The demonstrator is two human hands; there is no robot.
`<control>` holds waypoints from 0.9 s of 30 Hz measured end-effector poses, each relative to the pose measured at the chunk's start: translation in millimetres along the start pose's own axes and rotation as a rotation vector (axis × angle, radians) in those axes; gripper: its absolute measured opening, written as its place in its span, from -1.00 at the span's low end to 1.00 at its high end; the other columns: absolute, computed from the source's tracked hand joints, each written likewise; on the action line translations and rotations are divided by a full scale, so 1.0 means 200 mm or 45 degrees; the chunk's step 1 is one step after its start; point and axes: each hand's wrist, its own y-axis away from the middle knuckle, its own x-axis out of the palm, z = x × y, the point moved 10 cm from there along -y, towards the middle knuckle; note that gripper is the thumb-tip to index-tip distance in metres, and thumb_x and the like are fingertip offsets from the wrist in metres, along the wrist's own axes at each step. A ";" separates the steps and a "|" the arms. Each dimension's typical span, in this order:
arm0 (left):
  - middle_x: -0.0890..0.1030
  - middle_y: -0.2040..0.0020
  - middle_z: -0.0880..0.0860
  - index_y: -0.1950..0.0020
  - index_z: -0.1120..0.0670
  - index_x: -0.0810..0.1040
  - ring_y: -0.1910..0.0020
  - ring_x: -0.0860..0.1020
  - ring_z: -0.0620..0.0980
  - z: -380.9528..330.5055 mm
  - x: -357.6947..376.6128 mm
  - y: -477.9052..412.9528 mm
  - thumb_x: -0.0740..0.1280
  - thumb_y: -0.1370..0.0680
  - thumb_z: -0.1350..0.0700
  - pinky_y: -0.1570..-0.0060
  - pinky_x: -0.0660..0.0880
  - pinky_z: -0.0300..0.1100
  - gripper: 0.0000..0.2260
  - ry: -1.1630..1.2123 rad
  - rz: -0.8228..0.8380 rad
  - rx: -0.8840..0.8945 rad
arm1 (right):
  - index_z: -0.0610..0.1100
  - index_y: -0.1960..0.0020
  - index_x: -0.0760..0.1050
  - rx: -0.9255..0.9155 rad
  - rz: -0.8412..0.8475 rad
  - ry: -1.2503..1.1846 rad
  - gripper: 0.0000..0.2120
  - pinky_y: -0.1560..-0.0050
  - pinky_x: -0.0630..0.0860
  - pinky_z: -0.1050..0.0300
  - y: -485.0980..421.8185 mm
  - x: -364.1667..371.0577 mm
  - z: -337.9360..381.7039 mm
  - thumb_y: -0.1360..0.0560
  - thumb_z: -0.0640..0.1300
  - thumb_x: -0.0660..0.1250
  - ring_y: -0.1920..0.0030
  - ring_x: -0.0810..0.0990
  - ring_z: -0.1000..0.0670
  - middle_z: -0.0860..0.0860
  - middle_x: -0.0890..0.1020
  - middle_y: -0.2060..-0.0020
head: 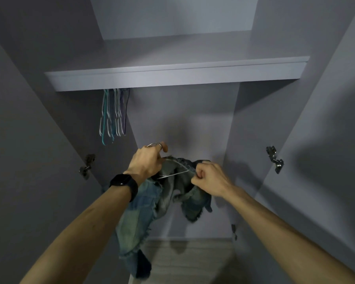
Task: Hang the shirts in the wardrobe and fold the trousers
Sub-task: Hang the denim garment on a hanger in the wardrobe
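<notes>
A faded, frayed denim shirt (143, 210) hangs between my two hands inside the open wardrobe. A thin wire hanger (173, 174) runs through its upper part, with the hook sticking up by my left fingers. My left hand (147, 162), with a black watch on the wrist, grips the hanger near its hook. My right hand (208, 178) is curled in a fist, pinching the shirt's fabric at the hanger's right end. The lower part of the shirt trails down toward the floor.
Several empty wire hangers (113, 115) hang at the left under the grey shelf (172, 75). Both wardrobe doors stand open, with metal hinges at left (87, 166) and right (275, 158). Pale floor (193, 261) lies below.
</notes>
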 end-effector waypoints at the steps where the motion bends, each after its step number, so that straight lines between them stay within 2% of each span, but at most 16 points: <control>1: 0.66 0.03 -0.05 -0.17 -0.11 0.46 -0.01 0.61 0.15 -0.01 0.00 0.00 0.33 -0.59 0.09 0.04 0.54 0.00 -0.80 -0.006 -0.019 0.005 | -0.05 0.28 0.45 0.043 0.044 -0.077 -0.80 0.15 0.46 0.08 0.02 0.03 -0.05 -0.46 -0.14 0.42 0.24 0.50 0.08 0.05 0.55 0.25; 2: 0.66 0.03 -0.03 -0.12 -0.13 0.45 0.01 0.61 0.17 -0.03 -0.01 0.00 0.32 -0.58 0.09 0.07 0.54 -0.01 -0.83 -0.002 -0.043 0.015 | -0.04 0.11 0.58 0.095 0.124 -0.153 -0.95 0.01 0.55 0.08 0.04 0.08 -0.11 -0.51 -0.09 0.43 0.11 0.60 0.07 0.05 0.63 0.11; 3: 0.66 0.04 -0.01 -0.05 -0.16 0.43 0.03 0.60 0.19 -0.05 -0.01 0.00 0.32 -0.57 0.09 0.10 0.53 -0.01 -0.85 0.018 -0.066 0.013 | -0.03 -0.13 0.60 0.170 0.211 -0.168 -0.81 -0.13 0.56 0.08 0.06 0.13 -0.16 -0.54 -0.01 0.42 -0.05 0.64 0.05 0.05 0.66 -0.05; 4: 0.67 0.06 -0.02 0.00 -0.16 0.41 0.06 0.60 0.19 -0.07 -0.02 0.00 0.32 -0.56 0.09 0.11 0.54 -0.02 -0.85 0.063 -0.091 0.000 | -0.03 -0.29 0.54 0.232 0.308 -0.117 -0.64 -0.22 0.54 0.07 0.07 0.19 -0.22 -0.56 0.10 0.39 -0.15 0.62 0.02 0.05 0.64 -0.16; 5: 0.67 0.09 -0.05 0.03 -0.15 0.42 0.08 0.61 0.15 -0.08 -0.03 0.00 0.33 -0.56 0.08 0.10 0.56 -0.03 -0.86 0.126 -0.106 -0.026 | -0.03 -0.35 0.49 0.312 0.367 -0.053 -0.55 -0.24 0.53 0.05 0.09 0.24 -0.29 -0.56 0.19 0.36 -0.19 0.61 -0.01 0.04 0.63 -0.20; 7: 0.68 0.11 -0.11 0.04 -0.13 0.45 0.09 0.62 0.08 -0.08 -0.06 0.01 0.36 -0.56 0.09 0.05 0.59 -0.04 -0.87 0.225 -0.144 -0.059 | -0.03 -0.31 0.46 0.405 0.335 0.037 -0.47 -0.17 0.57 0.00 0.10 0.27 -0.36 -0.53 0.32 0.29 -0.14 0.62 -0.05 0.03 0.65 -0.17; 9: 0.67 0.10 -0.12 0.08 -0.13 0.46 0.08 0.63 0.07 -0.10 -0.10 0.01 0.36 -0.54 0.11 0.06 0.60 -0.04 -0.86 0.194 -0.188 -0.041 | -0.05 -0.25 0.41 0.443 0.213 0.059 -0.41 -0.06 0.60 -0.06 0.07 0.25 -0.38 -0.49 0.41 0.25 -0.07 0.61 -0.09 0.00 0.62 -0.11; 12: 0.66 0.11 -0.10 0.10 -0.11 0.49 0.09 0.62 0.07 -0.12 -0.18 0.02 0.38 -0.52 0.10 0.06 0.60 -0.03 -0.88 0.203 -0.233 -0.037 | -0.13 -0.27 0.34 0.476 -0.004 0.096 -0.28 0.02 0.60 -0.09 -0.01 0.16 -0.34 -0.45 0.46 0.23 -0.06 0.58 -0.18 -0.10 0.56 -0.13; 14: 0.66 0.12 -0.10 0.09 -0.10 0.51 0.09 0.62 0.06 -0.15 -0.22 0.02 0.39 -0.52 0.09 0.06 0.59 -0.05 -0.90 0.202 -0.245 -0.021 | -0.14 -0.25 0.31 0.474 -0.113 0.151 -0.27 0.06 0.60 -0.12 -0.07 0.09 -0.29 -0.45 0.48 0.20 -0.02 0.58 -0.24 -0.14 0.53 -0.11; 16: 0.66 0.14 -0.10 0.08 -0.10 0.50 0.12 0.61 0.06 -0.19 -0.26 0.03 0.38 -0.52 0.09 0.09 0.59 -0.05 -0.90 0.179 -0.274 0.009 | -0.14 -0.20 0.32 0.411 -0.190 0.252 -0.37 0.11 0.59 -0.13 -0.15 0.01 -0.21 -0.51 0.41 0.18 0.05 0.60 -0.26 -0.16 0.55 -0.06; 20: 0.61 0.22 0.00 0.07 -0.06 0.44 0.23 0.54 0.19 -0.27 -0.29 0.04 0.29 -0.52 0.15 0.25 0.50 -0.02 -0.90 0.035 -0.319 0.065 | -0.19 -0.21 0.39 0.256 -0.205 0.327 -0.72 0.16 0.51 -0.03 -0.27 -0.08 -0.04 -0.63 -0.01 0.16 0.01 0.62 -0.28 -0.21 0.62 -0.04; 22: 0.51 0.27 0.04 0.03 0.02 0.42 0.28 0.49 0.27 -0.27 -0.28 0.05 0.24 -0.54 0.19 0.30 0.37 -0.04 -0.92 -0.081 -0.309 0.054 | -0.22 -0.18 0.42 0.155 -0.265 0.291 -0.73 0.13 0.51 -0.07 -0.27 -0.12 0.09 -0.63 -0.05 0.15 0.03 0.62 -0.30 -0.24 0.64 -0.01; 24: 0.49 0.27 0.07 0.04 0.03 0.41 0.27 0.50 0.31 -0.21 -0.25 0.05 0.22 -0.52 0.22 0.29 0.34 -0.05 -0.91 -0.121 -0.307 0.006 | -0.24 -0.15 0.45 0.007 -0.327 0.280 -0.72 0.10 0.51 -0.10 -0.22 -0.10 0.23 -0.61 -0.04 0.17 0.07 0.62 -0.32 -0.25 0.65 0.01; 27: 0.49 0.31 0.04 0.05 0.05 0.42 0.34 0.45 0.21 -0.13 -0.20 0.04 0.21 -0.50 0.26 0.31 0.32 -0.10 -0.88 -0.043 -0.273 -0.082 | -0.20 -0.12 0.45 -0.128 -0.274 0.333 -0.75 0.22 0.43 -0.06 -0.09 0.04 0.31 -0.62 -0.02 0.19 0.12 0.62 -0.32 -0.19 0.63 0.05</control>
